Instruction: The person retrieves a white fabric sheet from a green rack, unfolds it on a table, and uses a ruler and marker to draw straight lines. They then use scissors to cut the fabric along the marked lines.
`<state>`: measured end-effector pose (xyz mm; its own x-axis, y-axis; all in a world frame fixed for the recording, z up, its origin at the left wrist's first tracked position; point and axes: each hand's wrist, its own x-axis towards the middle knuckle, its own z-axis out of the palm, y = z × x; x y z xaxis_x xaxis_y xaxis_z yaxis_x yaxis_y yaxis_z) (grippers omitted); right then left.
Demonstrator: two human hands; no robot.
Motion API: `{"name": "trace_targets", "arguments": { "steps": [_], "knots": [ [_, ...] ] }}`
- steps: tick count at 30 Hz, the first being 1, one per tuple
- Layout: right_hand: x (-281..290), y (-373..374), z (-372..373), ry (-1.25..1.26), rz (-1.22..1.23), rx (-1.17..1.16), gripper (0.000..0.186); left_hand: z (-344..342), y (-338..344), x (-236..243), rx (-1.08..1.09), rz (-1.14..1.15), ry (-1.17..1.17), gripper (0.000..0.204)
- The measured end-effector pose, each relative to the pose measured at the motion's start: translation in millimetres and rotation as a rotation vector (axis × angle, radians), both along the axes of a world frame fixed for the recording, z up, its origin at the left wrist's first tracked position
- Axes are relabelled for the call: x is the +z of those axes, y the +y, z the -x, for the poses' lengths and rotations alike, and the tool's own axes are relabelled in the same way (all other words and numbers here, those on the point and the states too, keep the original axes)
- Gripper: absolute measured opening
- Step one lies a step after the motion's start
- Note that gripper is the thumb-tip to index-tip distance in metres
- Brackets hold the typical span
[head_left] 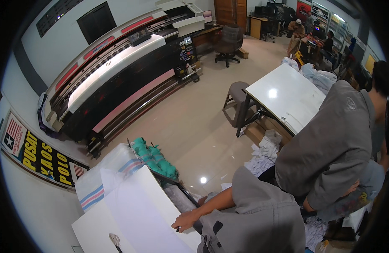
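My right hand [185,221] reaches in from the right, out of a wide grey short sleeve. Its fingers are closed around a small black object [177,229], mostly hidden in the fist, so I cannot make out its kind. The fist is at the right edge of a white tabletop [91,219], over a long sheet of white material [137,213]. A pair of scissors [115,240] with pale handles lies on that table, to the left of the hand. Grey clothing fills the lower middle of the view. My left hand does not show.
Close on my right, a person in a grey shirt [329,147] bends over. Beyond stand a second white table [283,95] and a stool [236,101]. A wide printer [118,80] lines the far left wall. Green bundles [154,160] and white scraps [262,158] lie low down.
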<state>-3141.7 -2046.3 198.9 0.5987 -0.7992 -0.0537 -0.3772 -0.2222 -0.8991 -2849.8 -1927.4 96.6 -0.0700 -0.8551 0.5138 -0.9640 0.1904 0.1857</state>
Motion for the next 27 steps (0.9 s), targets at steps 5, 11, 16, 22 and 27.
{"name": "trace_targets", "arguments": {
  "steps": [5,11,16,22,27],
  "knots": [
    [-2.6,14.4,5.0,-0.006,0.093,0.006,0.032,0.9,-3.6,-3.8,-0.044,0.024,0.023,0.074],
    [4.1,21.5,2.5,0.013,0.020,-0.036,0.031,0.1,-11.0,-8.9,-0.144,0.061,0.068,0.074],
    [11.6,22.3,10.7,0.019,0.004,-0.016,0.034,-2.7,-15.0,-15.3,-0.230,0.085,0.102,0.074],
    [-6.0,-1.6,-10.4,0.024,0.033,0.060,0.035,-44.3,2.2,-24.7,-0.176,0.120,0.119,0.075],
    [-103.6,5.6,-24.1,0.158,0.240,0.289,0.038,-59.0,56.5,10.8,0.139,-0.061,0.087,0.073]
  ]
}}
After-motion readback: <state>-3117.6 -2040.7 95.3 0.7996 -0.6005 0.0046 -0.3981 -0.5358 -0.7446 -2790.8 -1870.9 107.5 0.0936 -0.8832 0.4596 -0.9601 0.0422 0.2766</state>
